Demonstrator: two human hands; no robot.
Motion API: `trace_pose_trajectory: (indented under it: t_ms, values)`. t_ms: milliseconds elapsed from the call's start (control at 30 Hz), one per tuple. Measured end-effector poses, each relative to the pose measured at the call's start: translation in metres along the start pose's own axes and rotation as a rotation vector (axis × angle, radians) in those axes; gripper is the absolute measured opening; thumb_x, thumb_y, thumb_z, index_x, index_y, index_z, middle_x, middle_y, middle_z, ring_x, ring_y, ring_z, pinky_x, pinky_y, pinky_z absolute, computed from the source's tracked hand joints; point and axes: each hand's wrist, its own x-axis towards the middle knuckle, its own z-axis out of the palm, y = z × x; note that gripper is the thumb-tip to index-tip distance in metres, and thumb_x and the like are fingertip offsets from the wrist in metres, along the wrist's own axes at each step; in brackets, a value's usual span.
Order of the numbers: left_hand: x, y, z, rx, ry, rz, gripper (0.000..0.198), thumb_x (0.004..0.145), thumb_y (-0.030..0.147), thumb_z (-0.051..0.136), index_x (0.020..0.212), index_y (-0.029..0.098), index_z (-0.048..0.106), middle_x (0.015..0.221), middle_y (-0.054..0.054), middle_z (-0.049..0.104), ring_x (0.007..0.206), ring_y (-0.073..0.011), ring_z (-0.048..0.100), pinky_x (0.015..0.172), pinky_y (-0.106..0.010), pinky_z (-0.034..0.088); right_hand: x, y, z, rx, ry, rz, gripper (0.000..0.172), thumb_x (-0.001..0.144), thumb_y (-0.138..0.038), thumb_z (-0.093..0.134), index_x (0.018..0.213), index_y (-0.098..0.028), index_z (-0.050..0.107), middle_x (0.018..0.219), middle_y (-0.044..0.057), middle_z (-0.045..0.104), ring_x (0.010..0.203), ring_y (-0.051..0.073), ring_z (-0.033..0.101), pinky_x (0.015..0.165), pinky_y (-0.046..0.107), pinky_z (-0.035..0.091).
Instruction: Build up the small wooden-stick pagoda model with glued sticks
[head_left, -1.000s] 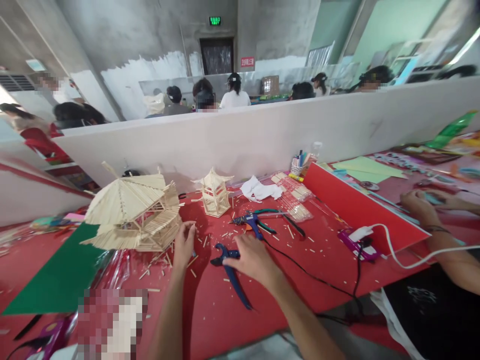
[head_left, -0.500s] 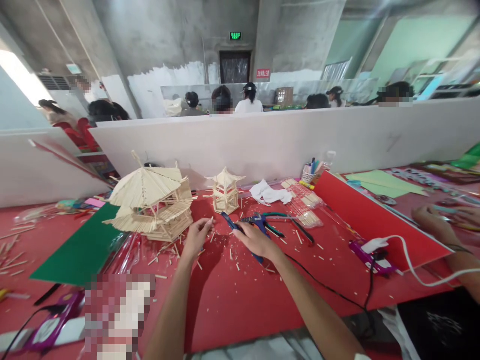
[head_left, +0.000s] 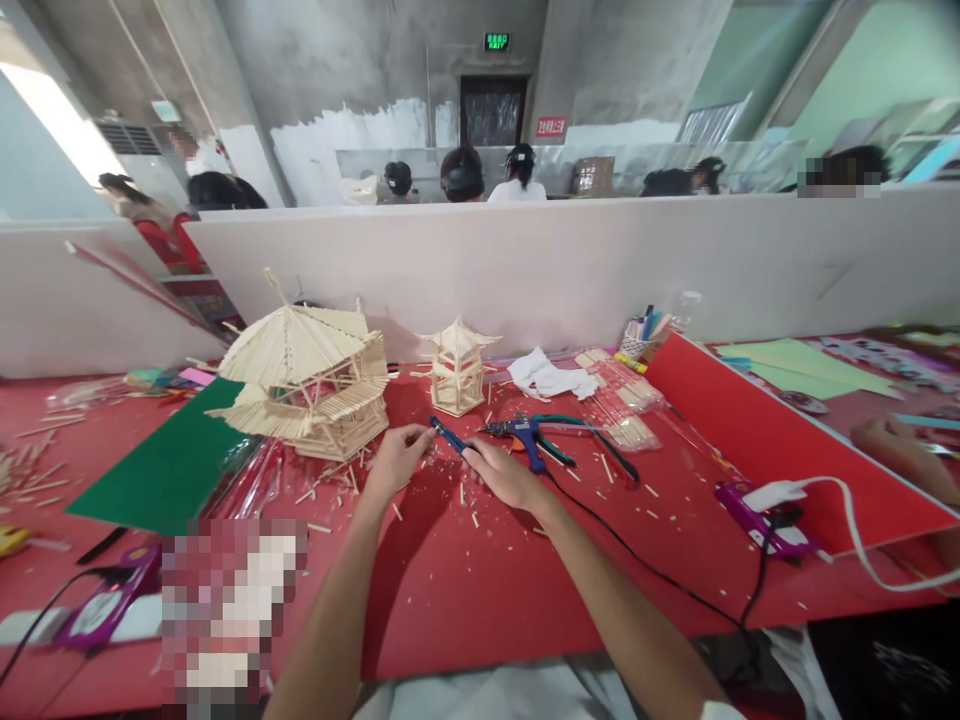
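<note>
My left hand [head_left: 400, 458] has its thumb and fingers pinched together at the tip of the tool in my other hand. A short wooden stick showed in this pinch a moment ago; now the fingers mostly hide it. My right hand [head_left: 504, 474] is wrapped round a slim blue utility knife [head_left: 448, 436], its front end at the left fingertips. Just behind the hands stands a small pagoda model [head_left: 457, 375] of wooden sticks. A larger stick pavilion [head_left: 304, 385] is to the left. Beside my right hand lies a blue glue gun [head_left: 525, 432].
Teal-and-black-handled pliers [head_left: 592, 440] lie by the glue gun, whose cord runs right. Behind are white cloth [head_left: 551, 376] and bagged sticks [head_left: 622, 410]. A red board [head_left: 765, 450] stands right, before another person's hand [head_left: 900, 450]. A green board [head_left: 161, 460] lies left. Stick scraps litter the red table.
The knife's front end has come to my left fingertips, and its rear end no longer shows below my right hand. The view has shifted slightly.
</note>
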Motion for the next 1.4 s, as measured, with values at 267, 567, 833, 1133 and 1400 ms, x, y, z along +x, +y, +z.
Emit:
trace_pose_trajectory:
  t_ms: [267,567,833,1133,1400]
  values:
    - [0.001,-0.002,0.0,-0.004,-0.004,-0.037,0.038,0.078,0.052,0.064,0.077,0.015,0.072,0.064,-0.002,0.065,0.06,-0.0161,0.058,0.061,-0.027,0.048,-0.002,-0.002,-0.004,-0.034,-0.001,-0.021,0.036,0.103,-0.042,0.033,0.102,-0.018,0.059,0.091,0.004,0.068,0.084,0.018,0.063,0.075,0.029,0.045]
    - [-0.001,0.003,0.0,0.08,-0.012,0.004,0.033,0.083,0.045,0.06,0.075,0.015,0.073,0.06,-0.001,0.063,0.058,-0.0144,0.057,0.06,-0.025,0.045,-0.007,-0.016,-0.008,-0.189,0.013,-0.029,0.033,0.104,-0.036,0.034,0.112,-0.016,0.059,0.098,0.009,0.069,0.089,0.021,0.064,0.076,0.029,0.042]
    - [-0.005,0.015,0.0,0.141,-0.004,0.088,0.031,0.086,0.042,0.059,0.079,0.016,0.074,0.06,0.0,0.06,0.058,-0.0137,0.052,0.059,-0.024,0.04,-0.008,-0.011,-0.008,-0.304,0.042,-0.103,0.033,0.105,-0.034,0.034,0.123,-0.014,0.055,0.114,0.014,0.067,0.106,0.024,0.062,0.085,0.031,0.041]
    - [-0.004,0.01,0.004,0.166,-0.028,0.113,0.034,0.088,0.044,0.056,0.08,0.015,0.071,0.059,0.002,0.053,0.055,-0.0116,0.043,0.054,-0.024,0.033,-0.004,-0.016,-0.007,-0.62,0.023,0.004,0.037,0.106,-0.038,0.029,0.118,-0.014,0.054,0.102,0.013,0.071,0.091,0.025,0.068,0.073,0.03,0.038]
    - [-0.002,0.007,0.001,0.195,-0.013,0.129,0.033,0.089,0.044,0.055,0.079,0.016,0.068,0.06,0.002,0.053,0.056,-0.0118,0.044,0.055,-0.024,0.034,0.004,-0.016,0.001,-0.701,0.028,0.093,0.04,0.106,-0.039,0.025,0.116,-0.015,0.055,0.095,0.011,0.073,0.088,0.026,0.07,0.069,0.029,0.037]
